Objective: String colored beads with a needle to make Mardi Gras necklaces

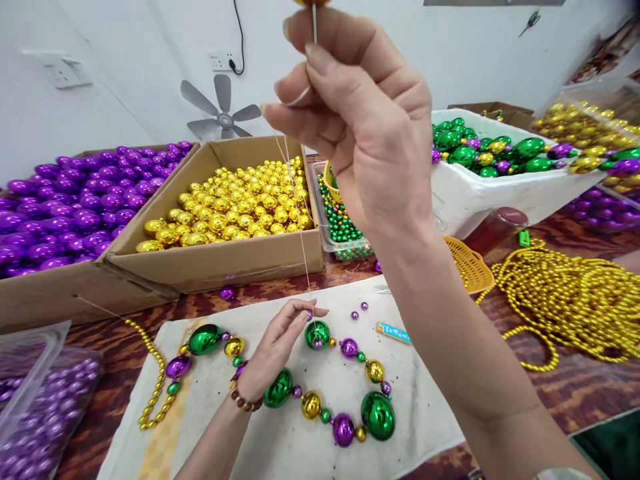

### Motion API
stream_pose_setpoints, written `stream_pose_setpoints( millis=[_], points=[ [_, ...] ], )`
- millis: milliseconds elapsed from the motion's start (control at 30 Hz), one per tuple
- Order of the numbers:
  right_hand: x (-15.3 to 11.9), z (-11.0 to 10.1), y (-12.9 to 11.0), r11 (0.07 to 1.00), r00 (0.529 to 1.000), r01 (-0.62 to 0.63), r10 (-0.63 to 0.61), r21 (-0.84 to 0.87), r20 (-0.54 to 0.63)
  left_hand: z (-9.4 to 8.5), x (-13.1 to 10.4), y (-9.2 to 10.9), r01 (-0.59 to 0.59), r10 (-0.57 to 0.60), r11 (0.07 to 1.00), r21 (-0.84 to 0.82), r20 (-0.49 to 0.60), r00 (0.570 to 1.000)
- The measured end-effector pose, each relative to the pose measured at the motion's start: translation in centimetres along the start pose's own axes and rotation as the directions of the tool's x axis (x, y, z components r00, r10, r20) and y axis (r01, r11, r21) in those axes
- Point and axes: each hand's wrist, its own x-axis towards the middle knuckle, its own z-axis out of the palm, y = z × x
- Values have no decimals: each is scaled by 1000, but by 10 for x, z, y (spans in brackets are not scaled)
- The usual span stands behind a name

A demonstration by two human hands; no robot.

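Observation:
My right hand [365, 107] is raised at the top centre, its thumb and index finger pinched on a thin white string; part of a gold piece shows just above them at the frame's edge. The string runs down to my left hand [280, 340], whose thumb and fingertips close on a small purple bead [309, 315] above a green ball [317, 335]. A strand of green, gold and purple balls lies on the white cloth [270, 433], curving round from this green ball past a large green ball [378, 416] and leftward under my left hand to small gold beads [160, 373].
Boxes of purple [75, 207] and gold balls [235, 207] stand behind the cloth. A clear tub [325, 237], a white foam box [475, 193], an orange basket [470, 267] and piled gold bead strands [570, 300] are at the right. A blue-labelled tool [393, 332] lies on the cloth.

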Motion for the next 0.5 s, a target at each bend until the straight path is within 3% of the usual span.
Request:
stream_pose_setpoints(
  millis=[233,400,500],
  points=[
    [3,0,13,998,998,52,-51,-36,29,-5,15,-8,-20,17,996,-88,-35,999],
    [-12,-26,29,995,998,-6,1,-95,-56,-27,26,-41,37,-61,992,-117,-212,975],
    [-33,-47,37,993,986,-65,49,-103,-158,-40,26,-57,80,-88,996,-45,-245,965]
  ],
)
